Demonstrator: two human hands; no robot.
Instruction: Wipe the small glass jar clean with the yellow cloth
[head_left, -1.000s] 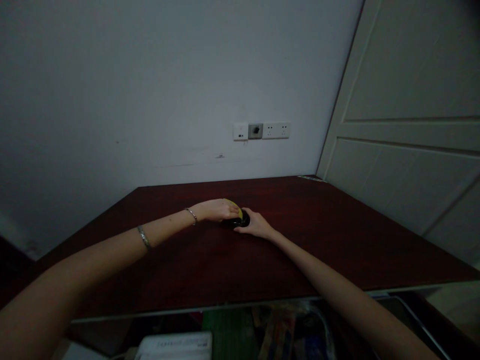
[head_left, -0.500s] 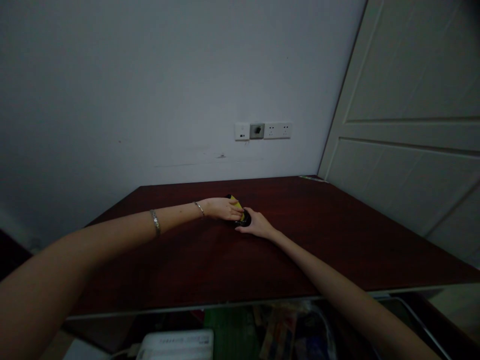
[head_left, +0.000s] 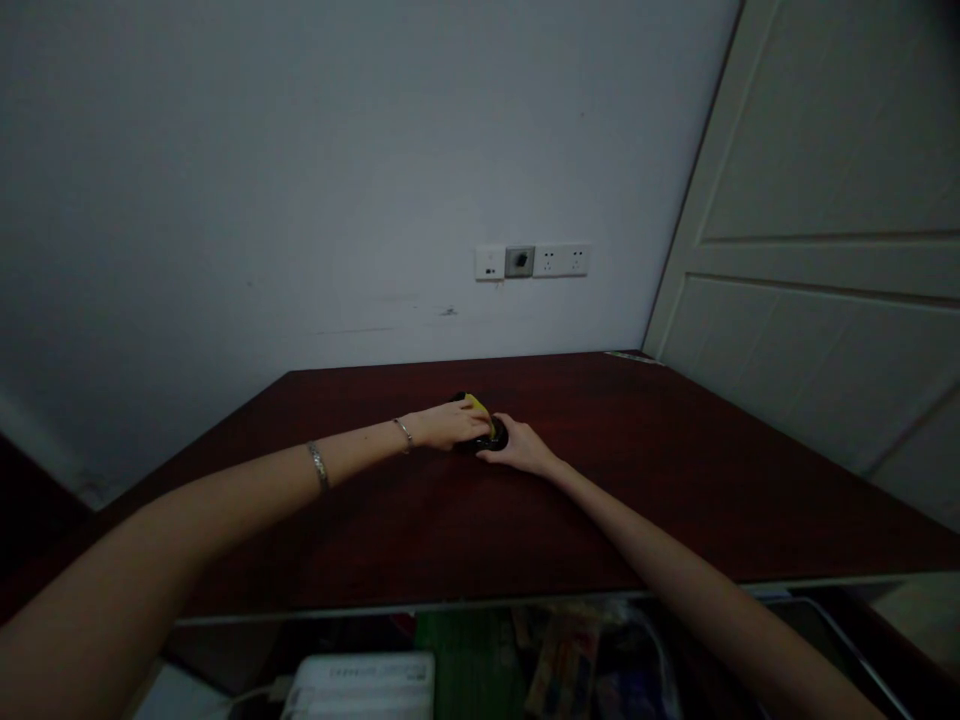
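Far out over the dark red tabletop (head_left: 360, 540), both hands meet at a small glossy black object (head_left: 499, 434). My right hand (head_left: 526, 449) grips its right end, thumb and fingers curved around it. From the left, my left hand (head_left: 448, 424) reaches over the top with its fingers closed on a thin yellow piece, perhaps a cloth (head_left: 475, 402), pressed against the black object. Much of the object lies hidden under the left hand, so its kind is unclear. Two silver bracelets circle the left wrist and forearm.
A pale wall with sockets (head_left: 561, 261) rises behind the table. The panelled white door (head_left: 825, 250) borders the right side. Below the front edge, an open space holds a white box-shaped device (head_left: 360, 685), a green item (head_left: 469, 665) and packets.
My left fingers have shifted slightly on the yellow piece, which now looks more bent. The right hand keeps its grip. The whole view has moved a little.
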